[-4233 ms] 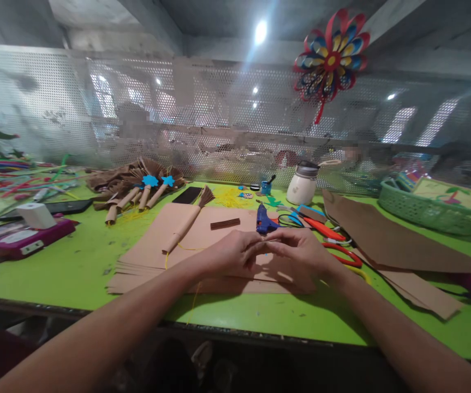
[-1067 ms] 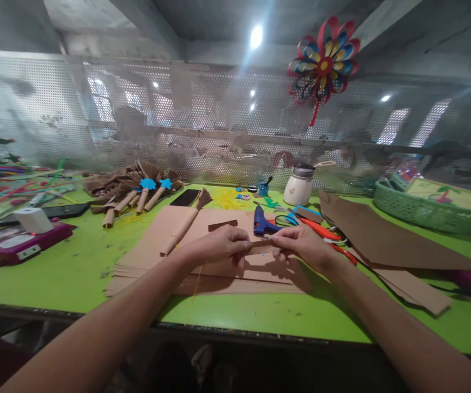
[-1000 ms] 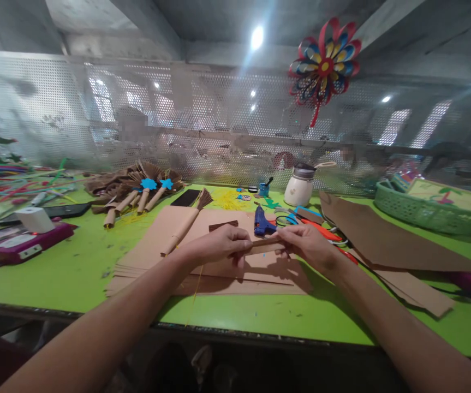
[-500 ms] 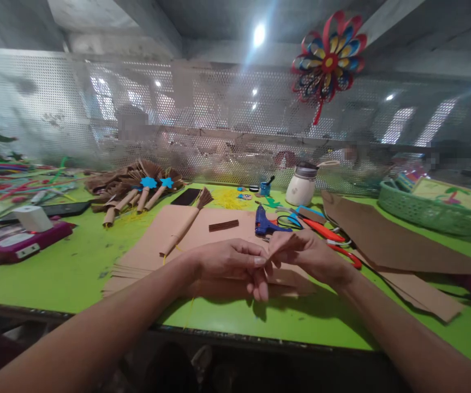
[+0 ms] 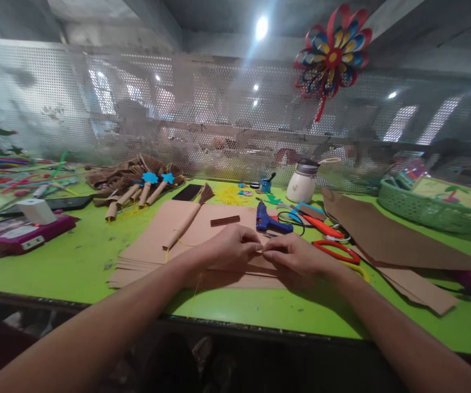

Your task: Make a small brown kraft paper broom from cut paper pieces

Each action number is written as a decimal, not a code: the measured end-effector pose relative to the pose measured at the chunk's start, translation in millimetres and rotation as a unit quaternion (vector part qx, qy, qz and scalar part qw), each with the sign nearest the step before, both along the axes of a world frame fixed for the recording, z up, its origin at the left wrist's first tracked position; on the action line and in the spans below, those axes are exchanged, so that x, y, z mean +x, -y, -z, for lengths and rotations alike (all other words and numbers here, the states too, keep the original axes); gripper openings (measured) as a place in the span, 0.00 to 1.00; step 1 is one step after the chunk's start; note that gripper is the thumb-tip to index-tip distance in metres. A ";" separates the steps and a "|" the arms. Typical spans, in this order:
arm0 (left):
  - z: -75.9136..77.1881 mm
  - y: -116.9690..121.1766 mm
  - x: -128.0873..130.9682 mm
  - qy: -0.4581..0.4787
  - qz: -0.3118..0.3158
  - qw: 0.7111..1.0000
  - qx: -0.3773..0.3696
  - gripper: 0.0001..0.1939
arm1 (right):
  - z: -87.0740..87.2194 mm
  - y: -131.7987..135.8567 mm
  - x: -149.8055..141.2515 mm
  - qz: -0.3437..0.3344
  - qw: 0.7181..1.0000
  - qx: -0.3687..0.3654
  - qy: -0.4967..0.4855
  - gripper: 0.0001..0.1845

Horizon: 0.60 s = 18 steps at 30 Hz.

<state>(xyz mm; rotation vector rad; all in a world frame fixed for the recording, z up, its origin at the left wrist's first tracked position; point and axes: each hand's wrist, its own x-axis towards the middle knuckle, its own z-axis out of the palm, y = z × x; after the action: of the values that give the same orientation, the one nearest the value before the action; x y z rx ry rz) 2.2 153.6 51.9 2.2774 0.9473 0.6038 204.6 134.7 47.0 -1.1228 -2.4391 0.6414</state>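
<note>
My left hand (image 5: 235,245) and my right hand (image 5: 294,255) meet above a stack of brown paper sheets (image 5: 145,245). Both are closed, fingertips pinching a small piece of brown paper (image 5: 260,251) that is mostly hidden by the fingers. Just beyond them lies a folded brown paper strip (image 5: 225,220). A rolled paper stem with a pleated, fanned end (image 5: 184,224) rests on the left of the stack, yellow string at its lower end. Behind my right hand sits a blue glue gun (image 5: 270,221), with red-handled scissors (image 5: 335,251) to the right.
Finished-looking paper fans with blue flowers (image 5: 149,180) are heaped at back left, near a purple power strip (image 5: 33,234). A black phone (image 5: 187,192), a white jar (image 5: 302,183), a large brown sheet (image 5: 391,234) and a green basket (image 5: 435,210) also stand about the green table (image 5: 75,273).
The brown paper was stretched between my hands a second ago, then turned upward in my right fingers. Now my fingertips are together and little of it shows. The scissors have come into fuller view.
</note>
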 end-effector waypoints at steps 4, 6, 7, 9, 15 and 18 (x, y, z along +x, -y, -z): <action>4.7 5.6 1.7 -0.045 0.028 0.998 0.012 0.13 | 8.7 -1.8 -1.8 0.034 0.999 0.018 0.002 0.10; 4.5 5.1 1.1 -0.049 0.041 0.998 0.005 0.14 | 11.7 -1.8 -3.2 0.031 0.999 0.038 -0.004 0.10; 4.5 4.3 0.7 -0.052 0.047 0.998 0.005 0.13 | 12.7 -1.4 -4.1 0.030 0.998 0.055 -0.007 0.10; 5.1 2.4 -0.1 -0.064 0.054 0.996 0.021 0.11 | 13.6 -0.2 -5.9 0.028 0.995 0.093 -0.010 0.09; 9.8 -2.1 -1.8 -0.109 0.030 0.988 0.101 0.10 | 13.8 -2.3 -5.7 -0.009 0.988 0.153 -0.002 0.09; 11.6 -3.9 -1.3 -0.123 0.035 0.985 0.119 0.10 | 15.2 -6.6 -3.7 -0.017 0.989 0.149 0.003 0.08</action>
<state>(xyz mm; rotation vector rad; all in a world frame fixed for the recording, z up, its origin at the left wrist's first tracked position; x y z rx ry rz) 0.9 157.6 40.3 2.6336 0.9456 0.4302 200.9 141.3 31.9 -0.9639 -2.4603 0.2694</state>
